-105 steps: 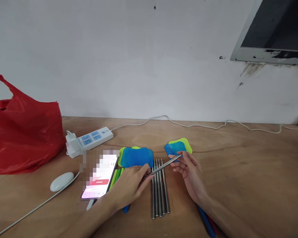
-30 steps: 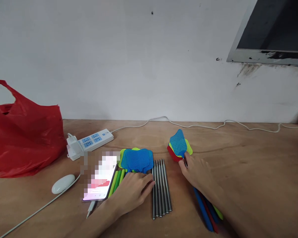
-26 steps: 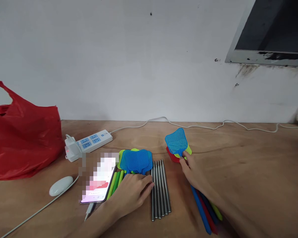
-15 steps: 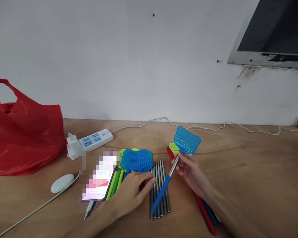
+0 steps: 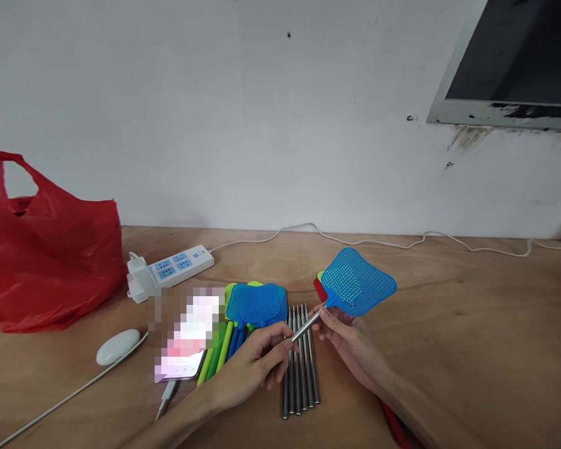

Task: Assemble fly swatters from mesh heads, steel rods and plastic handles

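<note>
My right hand (image 5: 343, 337) pinches a blue fly swatter just below its mesh head (image 5: 359, 288), holding it tilted above the table. Its thin metal shaft (image 5: 306, 324) runs down and left into my left hand (image 5: 257, 368), which is closed around the lower end; the handle is hidden in that fist. Under both hands several bare steel rods (image 5: 299, 374) lie side by side. A stack of blue and green swatter heads (image 5: 257, 304) lies to the left, with green and blue handles (image 5: 219, 355) beside my left hand. A red head (image 5: 318, 288) shows behind the held swatter.
A phone (image 5: 182, 343) on a cable lies left of the stack. Farther left are a white mouse (image 5: 118, 346), a power strip (image 5: 168, 269) and a red plastic bag (image 5: 47, 262). A white cable (image 5: 402, 240) runs along the wall; a monitor (image 5: 514, 62) hangs at top right.
My right hand lifted the blue swatter off the right pile and swung it toward the middle. My left hand left the rods and closed on the swatter's lower end.
</note>
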`<state>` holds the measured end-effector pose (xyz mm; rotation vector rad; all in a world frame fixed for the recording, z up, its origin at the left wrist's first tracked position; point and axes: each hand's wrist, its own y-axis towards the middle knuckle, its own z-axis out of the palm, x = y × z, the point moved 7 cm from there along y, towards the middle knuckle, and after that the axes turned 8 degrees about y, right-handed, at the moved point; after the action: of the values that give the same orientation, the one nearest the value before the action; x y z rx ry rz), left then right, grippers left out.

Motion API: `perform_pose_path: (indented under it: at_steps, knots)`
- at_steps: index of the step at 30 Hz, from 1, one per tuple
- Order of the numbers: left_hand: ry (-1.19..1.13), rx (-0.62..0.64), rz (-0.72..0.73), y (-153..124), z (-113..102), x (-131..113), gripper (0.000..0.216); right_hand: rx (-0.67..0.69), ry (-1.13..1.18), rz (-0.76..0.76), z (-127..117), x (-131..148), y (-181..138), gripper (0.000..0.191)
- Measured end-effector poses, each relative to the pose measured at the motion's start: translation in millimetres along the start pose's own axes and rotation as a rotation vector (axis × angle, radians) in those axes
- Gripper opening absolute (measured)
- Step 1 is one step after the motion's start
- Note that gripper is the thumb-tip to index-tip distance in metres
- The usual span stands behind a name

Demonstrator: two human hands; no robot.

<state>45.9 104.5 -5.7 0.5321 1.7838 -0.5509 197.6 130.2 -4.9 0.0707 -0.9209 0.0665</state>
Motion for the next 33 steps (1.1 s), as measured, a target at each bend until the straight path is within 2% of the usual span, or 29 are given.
perform_pose_path:
  at_steps: [4,16,23,33]
  knots:
    - [-0.065,-0.014,-0.044,0,0,2,0.044,-0.023,0.012,-0.022,-2,1,0,0.026]
    - [-0.152,0.067,-0.17,1,13,2,0.061,-0.045,-0.122,-0.17,-10,1,6,0.031]
    - [-0.145,0.081,-0.194,-2,12,3,0.061,-0.199,0.038,-0.259,-28,18,14,0.029]
    - [-0.083,0.051,-0.167,0,5,9,0.055,-0.215,0.094,-0.172,-25,20,14,0.026]
